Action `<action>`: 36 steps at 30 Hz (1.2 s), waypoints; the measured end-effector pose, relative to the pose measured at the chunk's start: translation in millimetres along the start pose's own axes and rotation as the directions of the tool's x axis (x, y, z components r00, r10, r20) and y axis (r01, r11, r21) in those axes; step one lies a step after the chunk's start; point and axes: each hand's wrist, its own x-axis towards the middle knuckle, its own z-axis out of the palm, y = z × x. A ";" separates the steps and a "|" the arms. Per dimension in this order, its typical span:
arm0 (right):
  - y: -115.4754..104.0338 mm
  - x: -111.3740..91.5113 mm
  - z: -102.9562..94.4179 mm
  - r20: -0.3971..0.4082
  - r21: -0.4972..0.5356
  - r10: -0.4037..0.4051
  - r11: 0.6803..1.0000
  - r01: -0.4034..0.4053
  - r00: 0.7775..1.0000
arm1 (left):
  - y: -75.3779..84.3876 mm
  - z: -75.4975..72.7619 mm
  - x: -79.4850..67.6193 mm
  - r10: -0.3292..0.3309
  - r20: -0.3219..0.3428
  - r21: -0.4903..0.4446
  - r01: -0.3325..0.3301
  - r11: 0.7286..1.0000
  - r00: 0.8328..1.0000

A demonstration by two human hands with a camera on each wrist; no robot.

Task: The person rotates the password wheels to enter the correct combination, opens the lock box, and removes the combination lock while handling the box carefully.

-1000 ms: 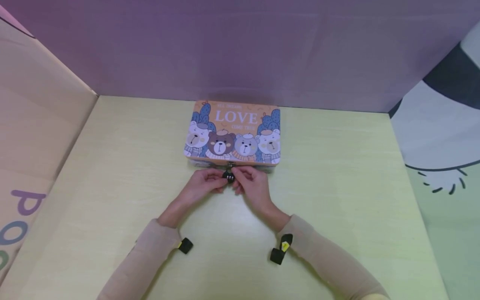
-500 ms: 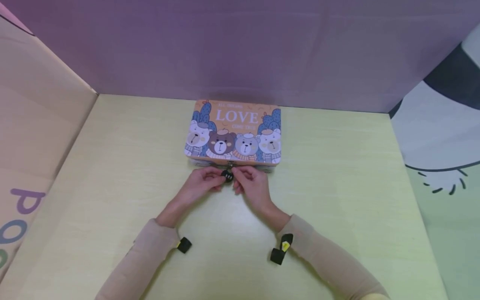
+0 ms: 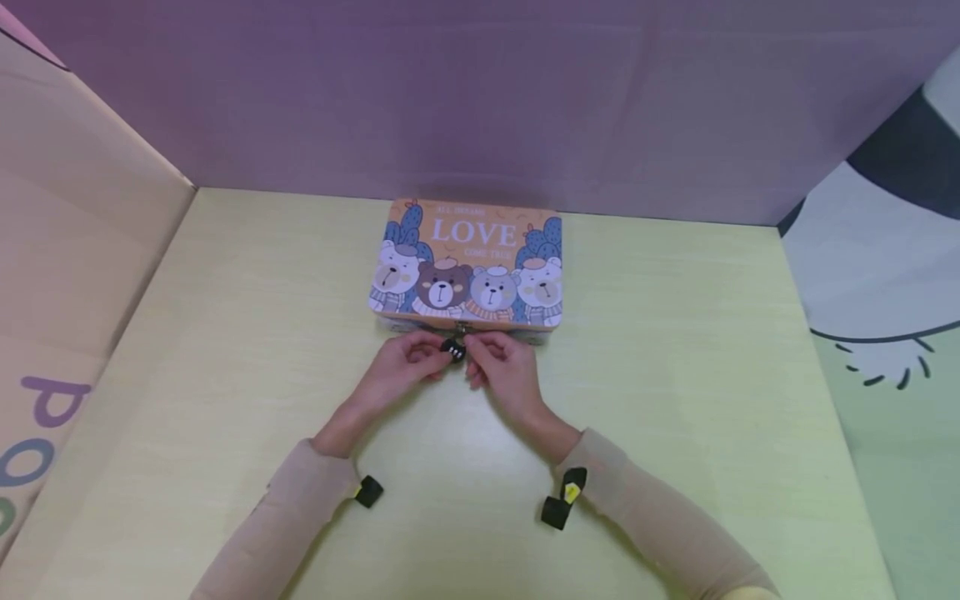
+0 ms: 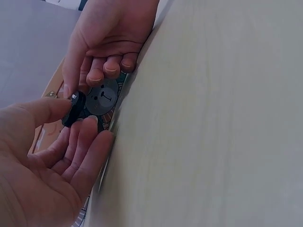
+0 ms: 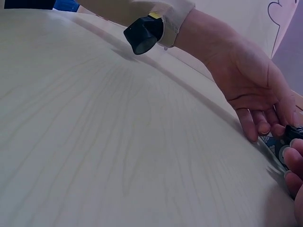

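Observation:
A small black combination padlock (image 3: 453, 350) with white-marked dials hangs at the front clasp of a tin box (image 3: 472, 262). Bears, cacti and the word LOVE decorate the box's closed lid. My left hand (image 3: 401, 367) pinches the padlock's body between thumb and fingers from the left. From the other side, my right hand (image 3: 512, 375) holds the padlock's upper end with thumb and forefinger, its other fingers curled below. In the left wrist view, the padlock (image 4: 74, 109) sits between both hands' fingertips before the box front. Fingers partly hide the shackle and clasp.
The pale wooden table (image 3: 675, 375) stretches around the box. A purple wall panel (image 3: 480, 100) rises just behind it, with printed panels at left and right. A black wrist camera (image 3: 368, 491) hangs by the left cuff, another (image 3: 555, 511) by the right.
The padlock has tilted and shifted slightly left and toward the box, its dials now on a slant. My left hand has moved a little with it; the right hand stays almost still.

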 end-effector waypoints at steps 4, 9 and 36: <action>0.9 0.4 -1.2 0.008 0.000 0.014 1.000 -0.014 1.000 | 0.9 0.5 -1.3 0.018 -0.022 0.054 -0.016 0.998 1.000; 0.6 0.5 -1.1 0.010 -0.005 0.008 1.000 -0.008 1.000 | 1.5 0.6 -2.5 0.047 -0.044 0.135 -0.041 0.990 0.998; -0.4 -0.4 -0.7 0.029 0.054 0.028 0.998 -0.029 0.999 | 3.3 3.8 -7.1 0.142 -0.098 0.294 -0.108 0.950 0.985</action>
